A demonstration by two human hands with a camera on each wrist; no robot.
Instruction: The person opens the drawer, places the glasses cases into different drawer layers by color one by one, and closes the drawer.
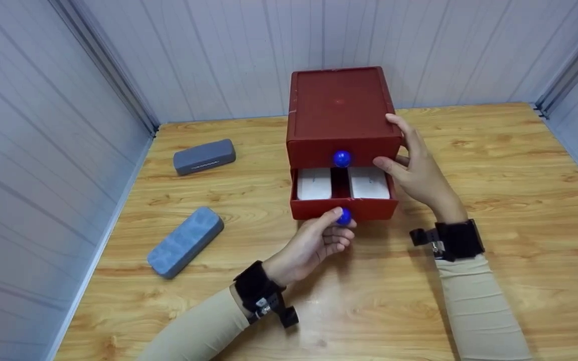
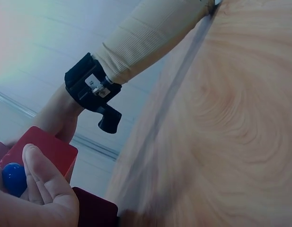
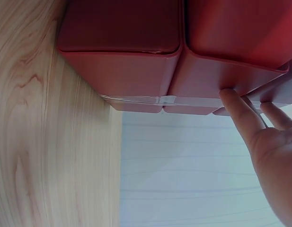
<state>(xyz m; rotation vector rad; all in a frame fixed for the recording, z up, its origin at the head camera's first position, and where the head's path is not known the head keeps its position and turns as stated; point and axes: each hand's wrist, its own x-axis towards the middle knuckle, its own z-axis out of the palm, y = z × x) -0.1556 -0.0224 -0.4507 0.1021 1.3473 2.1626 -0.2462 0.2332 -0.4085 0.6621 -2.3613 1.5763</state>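
Note:
A red drawer unit [image 1: 339, 108] stands toward the back of the table, with stacked tiers taped together along the side. One drawer [image 1: 314, 209] is pulled out, and the left wrist view shows another tier [image 2: 93, 208] below it. Inside lie two white boxes [image 1: 314, 185], side by side with a gap. My left hand [image 1: 314, 245] pinches this drawer's blue knob [image 1: 344, 216] between thumb and fingers. My right hand [image 1: 419, 173] touches the unit's right side with extended fingers [image 3: 243, 113], its thumb at the front edge below the top drawer's blue knob [image 1: 341, 158].
Left of the unit, a grey glasses case [image 1: 204, 157] lies farther back and a blue glasses case [image 1: 186, 243] nearer, both on the wooden table [image 1: 249, 185]. Pale panel walls [image 1: 249, 55] enclose the table at the back and sides.

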